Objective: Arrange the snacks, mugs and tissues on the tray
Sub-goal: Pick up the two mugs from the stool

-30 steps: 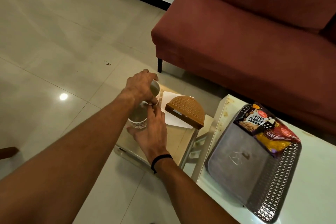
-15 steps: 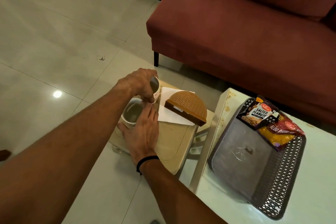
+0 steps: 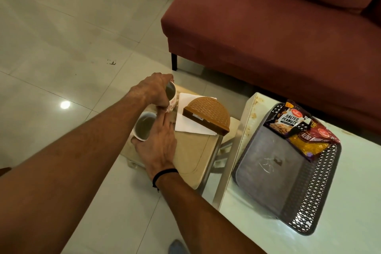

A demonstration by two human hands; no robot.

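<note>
Two white mugs are over a beige stool (image 3: 191,150). My left hand (image 3: 151,90) grips the far mug (image 3: 171,99), which has a red pattern and is tipped with its mouth to the right. My right hand (image 3: 160,144), with a black wristband, holds the near mug (image 3: 144,128) between thumb and fingers; it tilts toward me. A brown half-round tissue holder (image 3: 208,115) lies on white tissues (image 3: 185,123) on the stool. The grey perforated tray (image 3: 274,163) sits on the white table (image 3: 350,202), with a salted peanuts packet (image 3: 288,121) and a red-yellow snack packet (image 3: 311,142) at its far end.
A dark red sofa (image 3: 268,27) stands behind the stool and table, with one black leg (image 3: 174,62) on the pale tiled floor (image 3: 61,37). A narrow gap separates the stool from the table's left edge.
Both hands keep their hold on the mugs. The near mug now tips more toward me, and the far mug leans further over to the right.
</note>
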